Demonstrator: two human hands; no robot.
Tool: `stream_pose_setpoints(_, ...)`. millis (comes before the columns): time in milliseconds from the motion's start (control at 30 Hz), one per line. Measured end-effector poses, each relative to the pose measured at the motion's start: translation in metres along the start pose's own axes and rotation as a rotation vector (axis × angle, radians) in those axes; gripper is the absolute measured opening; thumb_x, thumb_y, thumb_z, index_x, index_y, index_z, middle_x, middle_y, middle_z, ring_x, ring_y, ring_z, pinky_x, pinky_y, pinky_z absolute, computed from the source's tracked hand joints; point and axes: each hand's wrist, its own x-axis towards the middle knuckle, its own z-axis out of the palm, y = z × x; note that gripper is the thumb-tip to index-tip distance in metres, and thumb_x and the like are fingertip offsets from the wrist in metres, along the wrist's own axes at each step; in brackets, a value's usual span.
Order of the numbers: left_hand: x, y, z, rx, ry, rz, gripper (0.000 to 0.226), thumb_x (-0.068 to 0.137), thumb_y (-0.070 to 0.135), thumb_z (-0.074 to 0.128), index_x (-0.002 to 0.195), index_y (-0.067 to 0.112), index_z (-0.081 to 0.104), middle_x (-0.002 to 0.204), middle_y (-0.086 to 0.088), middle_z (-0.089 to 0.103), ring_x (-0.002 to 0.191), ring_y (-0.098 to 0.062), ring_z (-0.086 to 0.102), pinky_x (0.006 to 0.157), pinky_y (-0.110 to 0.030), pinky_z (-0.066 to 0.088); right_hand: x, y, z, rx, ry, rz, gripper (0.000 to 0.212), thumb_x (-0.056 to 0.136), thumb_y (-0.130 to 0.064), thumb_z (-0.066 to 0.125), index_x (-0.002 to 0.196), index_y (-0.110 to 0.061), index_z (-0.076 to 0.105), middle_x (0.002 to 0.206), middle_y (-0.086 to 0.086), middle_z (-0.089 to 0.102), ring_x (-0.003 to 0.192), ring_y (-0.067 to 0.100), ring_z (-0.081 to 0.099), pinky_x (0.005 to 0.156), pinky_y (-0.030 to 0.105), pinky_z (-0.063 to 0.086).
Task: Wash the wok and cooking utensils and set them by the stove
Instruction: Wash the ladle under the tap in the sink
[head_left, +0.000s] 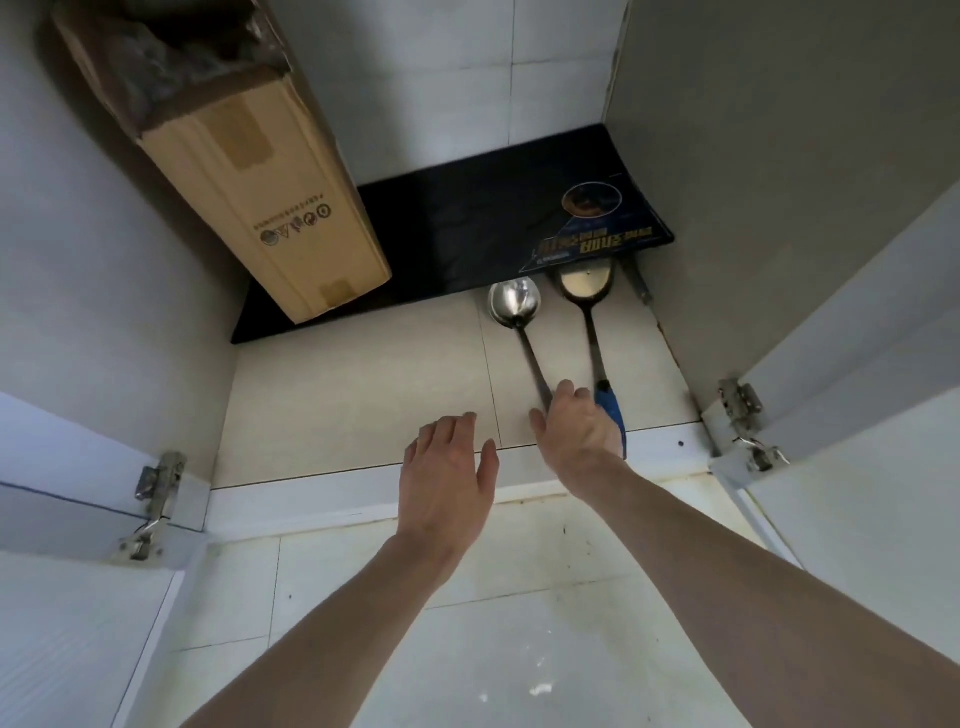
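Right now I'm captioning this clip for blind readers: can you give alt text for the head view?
Inside an open floor cabinet, the right hand reaches onto the handles of a steel ladle and a blue-handled spatula lying side by side, while the left hand hovers open beside it. A cardboard box leans at the back left over a black mat.

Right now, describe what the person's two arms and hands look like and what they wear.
Both forearms are bare as far as the frame shows, with no sleeves in view. The left hand and right hand wear no gloves. No rings, watch or bracelet show on the parts in view.
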Motion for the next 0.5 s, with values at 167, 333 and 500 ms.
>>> stream_pose_setpoints(167,-0.002,-0.017,-0.005,-0.009,-0.047,0.008,0.041,0.102,0.038,0.045,0.135,0.017,0.055,0.123,0.000,0.064,0.116,-0.023,0.057,0.099,-0.037,0.047,0.012,-0.002,0.017,-0.145,-0.031,-0.037,0.028,0.105,-0.017,0.055,0.129,-0.007,0.046,0.122,0.011,0.060,0.104,0.026,0.067,0.081,0.034,0.056)
stream_pose_setpoints(333,-0.015,-0.008,-0.023,-0.130,-0.135,-0.080,0.041,0.104,0.036,0.043,0.140,0.020,0.052,0.130,0.002,0.062,0.122,-0.021,0.053,0.102,-0.038,0.046,-0.015,-0.002,0.005,0.066,-0.033,-0.035,0.017,0.103,-0.023,0.055,0.105,-0.007,0.055,0.095,0.007,0.064,0.080,0.021,0.061,0.064,0.031,0.049)
stream_pose_setpoints(500,-0.028,0.019,-0.044,-0.635,-0.284,-0.520,0.032,0.103,0.033,0.046,0.124,0.015,0.065,0.117,0.003,0.069,0.109,-0.015,0.064,0.092,-0.032,0.049,-0.078,-0.008,-0.032,0.909,-0.151,0.199,0.018,0.091,-0.009,0.068,0.079,0.003,0.074,0.068,0.009,0.076,0.066,0.014,0.077,0.071,0.034,0.065)
